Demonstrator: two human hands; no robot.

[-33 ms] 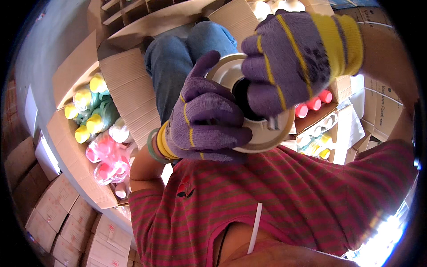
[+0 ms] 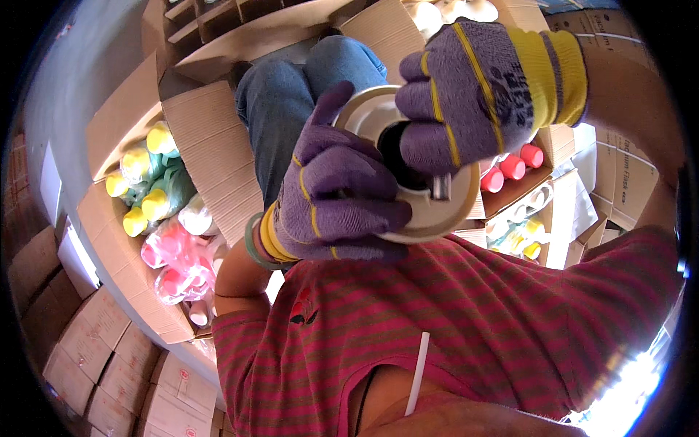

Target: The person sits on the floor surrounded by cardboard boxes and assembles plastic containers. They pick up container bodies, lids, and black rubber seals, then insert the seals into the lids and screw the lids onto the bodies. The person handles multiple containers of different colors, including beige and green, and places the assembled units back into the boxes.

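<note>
A round cream-coloured piece (image 2: pixel 451 218) with a raised rim and a black round centre (image 2: pixel 393 149) is in front of my chest. My left hand (image 2: pixel 335 189), in a purple and yellow knit glove, grips its left side, thumb pointing up along the rim. My right hand (image 2: pixel 466 98), gloved alike, comes over the piece from the upper right. Its fingers are curled together at the black centre, and their tips are partly hidden. Just below them a small shiny metal part (image 2: pixel 441 187) shows. What the right fingers pinch cannot be made out.
On the left, an open carton (image 2: pixel 135 269) holds several bottles with yellow caps (image 2: pixel 155 204) and pink wrapped ones (image 2: pixel 178 255). Red-capped items (image 2: pixel 512 167) sit in a box at right. Stacked cartons (image 2: pixel 91 335) stand lower left; a divided carton (image 2: pixel 218 22) lies beyond my knees.
The right hand has turned and shifted slightly, so more of the black centre and the shiny metal part shows. My left hand keeps its grip, with the round piece moved very little.
</note>
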